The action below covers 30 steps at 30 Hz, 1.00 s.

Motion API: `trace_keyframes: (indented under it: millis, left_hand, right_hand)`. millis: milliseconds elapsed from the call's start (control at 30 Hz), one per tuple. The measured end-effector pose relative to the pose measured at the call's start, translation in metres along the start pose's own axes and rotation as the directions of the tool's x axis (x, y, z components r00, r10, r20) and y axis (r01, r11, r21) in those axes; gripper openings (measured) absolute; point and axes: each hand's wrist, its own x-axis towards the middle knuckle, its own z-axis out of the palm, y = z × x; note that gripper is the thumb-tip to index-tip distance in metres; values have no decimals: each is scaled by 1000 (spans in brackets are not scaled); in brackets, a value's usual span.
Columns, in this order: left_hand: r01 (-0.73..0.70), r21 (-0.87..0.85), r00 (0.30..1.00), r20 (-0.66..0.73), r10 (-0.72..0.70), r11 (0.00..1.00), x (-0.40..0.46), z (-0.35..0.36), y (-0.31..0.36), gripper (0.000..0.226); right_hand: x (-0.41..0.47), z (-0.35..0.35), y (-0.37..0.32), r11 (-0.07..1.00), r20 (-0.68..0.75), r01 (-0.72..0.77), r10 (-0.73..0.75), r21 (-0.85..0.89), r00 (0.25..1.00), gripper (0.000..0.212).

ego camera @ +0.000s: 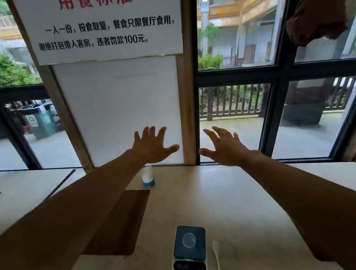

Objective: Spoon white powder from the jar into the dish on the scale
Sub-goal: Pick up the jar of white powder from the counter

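Left hand (pixel 152 148): raised ahead of the body, palm away, fingers spread wide, thumb pointing right; holds nothing.
Right hand (pixel 223 148): raised beside the left, fingers spread, thumb pointing left toward the other thumb; holds nothing. The two thumbs are near but apart.
Forearms: both bare, stretched forward over the tabletop, well above it.
Tabletop (pixel 221 207): pale wood, set against a window wall; a dark brown rectangular patch (pixel 121 221) lies on its left part, partly under the left forearm.
Jar (pixel 147 176): small, clear, white powder inside, teal base; stands upright at the far left of the tabletop, just below the left wrist in view, not touched. Top is blurred; cannot tell whether a lid is on.
Scale (pixel 190 251): near edge of the tabletop, centre; dark square platform, white body, display facing the person.
Dish (pixel 189 240): shallow, clear, round; sits in the middle of the scale platform. Contents too faint to tell.
Spoon (pixel 216 255): white, lying flat just right of the scale, bowl end away from the person; apart from the scale.
Jar to scale: well apart, jar far and left, scale near.
Background: white sign (pixel 100 25) with red and black Chinese text above a blank white panel; dark-framed windows onto a courtyard.
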Motion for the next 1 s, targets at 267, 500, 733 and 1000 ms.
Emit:
trace_keyframes:
  millis: [267,500,733,1000]
  left_hand:
    - [34,30,984,171,-38,999,-54,80,5,103]
    - [69,60,962,262,-82,996,-95,134,13,103]
    - [109,41,933,339,-117,993,-105,164,6,100]
    - [151,-50,921,371,-122,987,-80,204,-30,101]
  right_hand:
    - [-45,79,4,999,133,6,-13,48,991,87]
    - [-79,136,5,996,230,-1,-19,88,973,84]
    - [-82,174,0,990,300,-24,-18,136,954,85]
    - [-53,220,-18,988,369,-78,22,137,929,87]
